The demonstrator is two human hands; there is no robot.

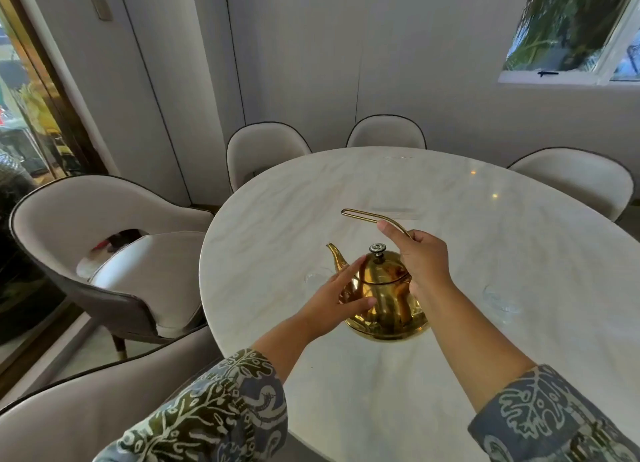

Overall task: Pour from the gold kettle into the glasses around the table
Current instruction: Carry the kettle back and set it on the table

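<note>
The gold kettle (384, 295) stands upright on the white marble table (519, 253), lid on, spout pointing left. Its thin wire handle (360, 214) rises up and back. My right hand (420, 260) is closed around that handle above the lid. My left hand (341, 297) rests flat against the kettle's left side, fingers spread, near the spout. A clear glass (318, 278) stands just left of the spout, partly behind my left hand. Another clear glass (500, 302) stands to the right of the kettle.
Several cream padded chairs ring the table: one at the left (104, 253), two at the far edge (266, 153), one at the right (575, 181). A clear flat tray (394, 212) lies behind the kettle. A window (571, 28) is at upper right.
</note>
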